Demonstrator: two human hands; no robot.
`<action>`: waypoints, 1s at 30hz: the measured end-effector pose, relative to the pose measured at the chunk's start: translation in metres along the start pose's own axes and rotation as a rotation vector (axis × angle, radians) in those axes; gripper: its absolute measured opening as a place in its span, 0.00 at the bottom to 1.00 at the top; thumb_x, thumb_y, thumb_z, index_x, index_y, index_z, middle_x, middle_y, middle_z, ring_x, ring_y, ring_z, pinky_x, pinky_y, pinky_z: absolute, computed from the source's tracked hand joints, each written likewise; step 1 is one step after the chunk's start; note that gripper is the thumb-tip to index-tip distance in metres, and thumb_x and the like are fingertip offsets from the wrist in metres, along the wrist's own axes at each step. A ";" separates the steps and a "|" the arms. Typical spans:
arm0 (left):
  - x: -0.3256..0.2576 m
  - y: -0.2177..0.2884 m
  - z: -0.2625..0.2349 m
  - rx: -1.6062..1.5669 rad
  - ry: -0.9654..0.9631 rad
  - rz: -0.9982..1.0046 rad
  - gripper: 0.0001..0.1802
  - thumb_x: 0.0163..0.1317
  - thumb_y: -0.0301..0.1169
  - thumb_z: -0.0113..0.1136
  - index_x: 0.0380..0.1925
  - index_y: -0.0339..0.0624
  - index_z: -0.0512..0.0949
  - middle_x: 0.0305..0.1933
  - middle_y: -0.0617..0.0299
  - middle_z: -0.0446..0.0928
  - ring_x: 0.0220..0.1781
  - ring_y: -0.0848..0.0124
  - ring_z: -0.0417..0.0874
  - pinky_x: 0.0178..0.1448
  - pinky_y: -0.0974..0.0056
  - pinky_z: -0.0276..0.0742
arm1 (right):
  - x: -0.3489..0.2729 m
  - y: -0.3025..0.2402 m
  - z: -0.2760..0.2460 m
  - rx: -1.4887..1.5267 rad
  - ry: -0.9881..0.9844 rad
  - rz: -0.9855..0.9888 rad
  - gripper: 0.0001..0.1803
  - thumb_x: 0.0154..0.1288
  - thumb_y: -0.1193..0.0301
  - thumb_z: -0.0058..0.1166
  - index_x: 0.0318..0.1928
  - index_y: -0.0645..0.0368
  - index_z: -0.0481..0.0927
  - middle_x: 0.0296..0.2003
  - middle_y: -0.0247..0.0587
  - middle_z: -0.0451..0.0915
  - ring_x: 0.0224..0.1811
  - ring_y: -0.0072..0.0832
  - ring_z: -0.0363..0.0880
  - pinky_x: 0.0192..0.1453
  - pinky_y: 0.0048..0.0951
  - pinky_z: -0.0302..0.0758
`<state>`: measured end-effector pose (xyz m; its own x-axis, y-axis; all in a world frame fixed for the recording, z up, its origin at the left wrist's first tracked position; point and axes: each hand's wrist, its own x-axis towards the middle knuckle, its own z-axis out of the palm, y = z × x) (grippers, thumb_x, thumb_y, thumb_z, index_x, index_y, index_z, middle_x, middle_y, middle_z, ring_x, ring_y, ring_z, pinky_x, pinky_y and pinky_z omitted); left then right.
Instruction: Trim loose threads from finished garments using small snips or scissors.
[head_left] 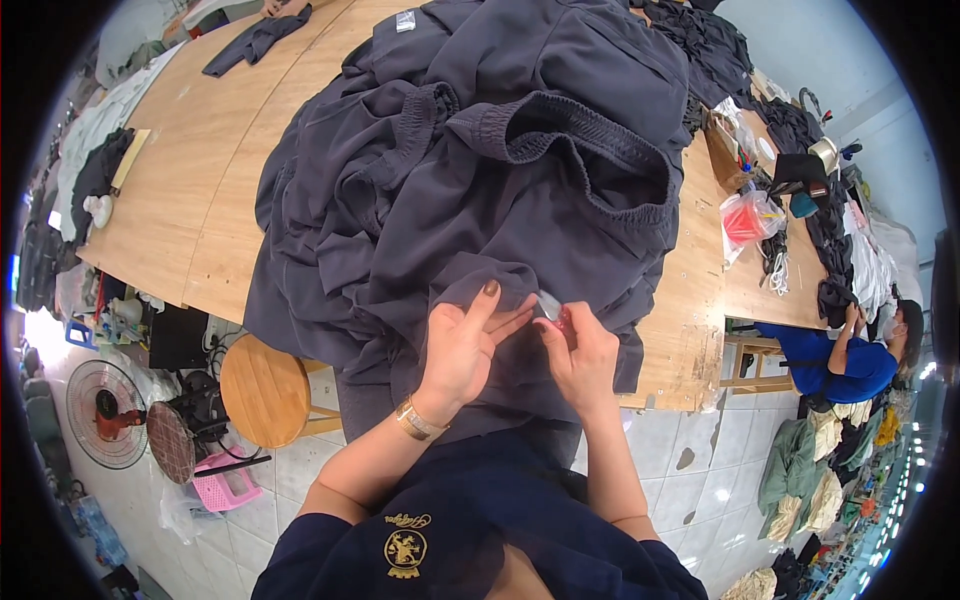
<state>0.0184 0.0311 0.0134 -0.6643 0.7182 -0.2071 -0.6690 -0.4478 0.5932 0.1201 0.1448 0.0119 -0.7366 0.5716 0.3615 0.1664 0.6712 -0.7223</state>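
Heaped before me are several dark grey garments with gathered elastic waistbands, and one waistband [590, 165] gapes toward the right. My left hand [458, 350] holds a raised fold of the dark grey garment [485, 272] at the near side of the pile, thumb on the cloth and other fingers reaching right. Close beside those fingertips, my right hand [583, 355] pinches a small pair of thread snips [549, 306] with pale blades and a red part at the grip. The blades point up and left at the cloth; whether they touch it I cannot tell.
The pile lies on a wooden table [215, 195]. To the right are a bag with a red drink [748, 218] and a seated person in blue [845, 365]. A round wooden stool [265, 390], a pink plastic stool [226, 482] and a fan [106, 413] stand at left.
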 end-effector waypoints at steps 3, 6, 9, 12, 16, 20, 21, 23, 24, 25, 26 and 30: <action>0.000 0.000 0.000 -0.007 0.016 -0.004 0.14 0.68 0.35 0.52 0.44 0.33 0.75 0.45 0.56 0.79 0.49 0.62 0.81 0.56 0.59 0.76 | -0.001 0.001 0.002 -0.233 0.024 -0.189 0.15 0.57 0.61 0.61 0.29 0.58 0.73 0.21 0.36 0.72 0.18 0.33 0.73 0.20 0.29 0.67; -0.001 0.001 0.000 -0.007 0.005 -0.010 0.14 0.68 0.35 0.52 0.44 0.34 0.76 0.44 0.56 0.79 0.48 0.64 0.81 0.56 0.60 0.76 | 0.000 0.000 0.003 -0.246 0.042 -0.211 0.16 0.57 0.60 0.61 0.28 0.58 0.72 0.20 0.35 0.71 0.17 0.32 0.72 0.20 0.28 0.66; -0.001 0.001 0.000 -0.012 -0.011 -0.007 0.14 0.68 0.34 0.52 0.44 0.34 0.76 0.43 0.56 0.80 0.47 0.65 0.82 0.55 0.61 0.76 | 0.002 0.001 0.003 -0.297 0.043 -0.242 0.16 0.56 0.59 0.62 0.28 0.57 0.72 0.20 0.35 0.70 0.17 0.30 0.72 0.19 0.28 0.66; -0.002 0.001 0.001 0.011 0.004 -0.004 0.13 0.68 0.33 0.53 0.43 0.34 0.76 0.43 0.55 0.80 0.46 0.65 0.82 0.54 0.61 0.76 | 0.003 0.000 0.004 -0.302 0.048 -0.247 0.17 0.56 0.58 0.62 0.28 0.56 0.72 0.20 0.34 0.69 0.17 0.30 0.72 0.19 0.28 0.66; -0.002 0.000 0.003 0.010 0.022 0.013 0.13 0.68 0.33 0.53 0.43 0.33 0.76 0.43 0.55 0.80 0.46 0.65 0.82 0.54 0.61 0.77 | 0.006 -0.002 0.002 -0.332 0.040 -0.267 0.17 0.57 0.57 0.61 0.27 0.56 0.72 0.20 0.34 0.70 0.17 0.30 0.71 0.19 0.28 0.65; -0.003 -0.001 0.003 0.039 0.019 0.046 0.13 0.67 0.32 0.53 0.43 0.33 0.76 0.44 0.54 0.80 0.46 0.65 0.82 0.54 0.60 0.77 | 0.007 -0.002 0.003 -0.317 0.040 -0.261 0.17 0.57 0.58 0.61 0.26 0.56 0.72 0.19 0.34 0.70 0.17 0.30 0.71 0.19 0.28 0.65; -0.003 -0.002 0.002 0.038 0.018 0.053 0.13 0.67 0.32 0.54 0.43 0.32 0.76 0.45 0.54 0.79 0.46 0.65 0.82 0.54 0.60 0.77 | 0.007 -0.002 0.003 -0.321 0.037 -0.261 0.16 0.57 0.58 0.61 0.26 0.56 0.71 0.19 0.34 0.70 0.16 0.31 0.71 0.19 0.28 0.65; -0.002 -0.002 0.001 0.054 0.015 0.061 0.14 0.68 0.33 0.52 0.44 0.31 0.76 0.44 0.53 0.80 0.46 0.64 0.82 0.55 0.59 0.77 | 0.007 -0.001 0.003 -0.288 0.042 -0.246 0.16 0.58 0.59 0.61 0.26 0.56 0.71 0.20 0.34 0.70 0.17 0.31 0.71 0.19 0.28 0.65; -0.002 -0.003 0.001 0.071 0.012 0.070 0.15 0.69 0.33 0.51 0.44 0.30 0.76 0.44 0.52 0.80 0.47 0.63 0.83 0.56 0.59 0.77 | 0.006 -0.001 0.003 -0.254 0.048 -0.231 0.16 0.58 0.60 0.61 0.26 0.56 0.71 0.20 0.34 0.71 0.17 0.31 0.72 0.19 0.28 0.65; -0.002 -0.002 0.002 0.071 0.012 0.070 0.15 0.69 0.33 0.51 0.44 0.30 0.76 0.44 0.52 0.80 0.47 0.63 0.83 0.56 0.59 0.77 | 0.006 -0.001 0.003 -0.254 0.047 -0.231 0.16 0.58 0.60 0.61 0.26 0.56 0.71 0.20 0.34 0.71 0.17 0.31 0.72 0.19 0.28 0.65; -0.002 -0.002 0.003 0.066 0.020 0.069 0.15 0.69 0.34 0.51 0.44 0.30 0.76 0.43 0.52 0.80 0.46 0.63 0.83 0.56 0.59 0.77 | 0.006 -0.001 0.003 -0.232 0.061 -0.210 0.15 0.58 0.60 0.61 0.27 0.57 0.72 0.20 0.34 0.71 0.17 0.31 0.72 0.19 0.27 0.65; -0.002 -0.001 0.003 0.061 0.026 0.074 0.15 0.68 0.34 0.52 0.43 0.30 0.76 0.42 0.52 0.80 0.45 0.64 0.83 0.55 0.59 0.78 | 0.006 -0.003 0.002 -0.238 0.058 -0.188 0.15 0.58 0.61 0.61 0.27 0.57 0.72 0.20 0.34 0.71 0.17 0.31 0.72 0.19 0.27 0.66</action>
<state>0.0210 0.0320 0.0155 -0.7204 0.6696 -0.1805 -0.5966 -0.4656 0.6537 0.1142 0.1459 0.0151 -0.7318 0.4482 0.5134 0.1843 0.8554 -0.4840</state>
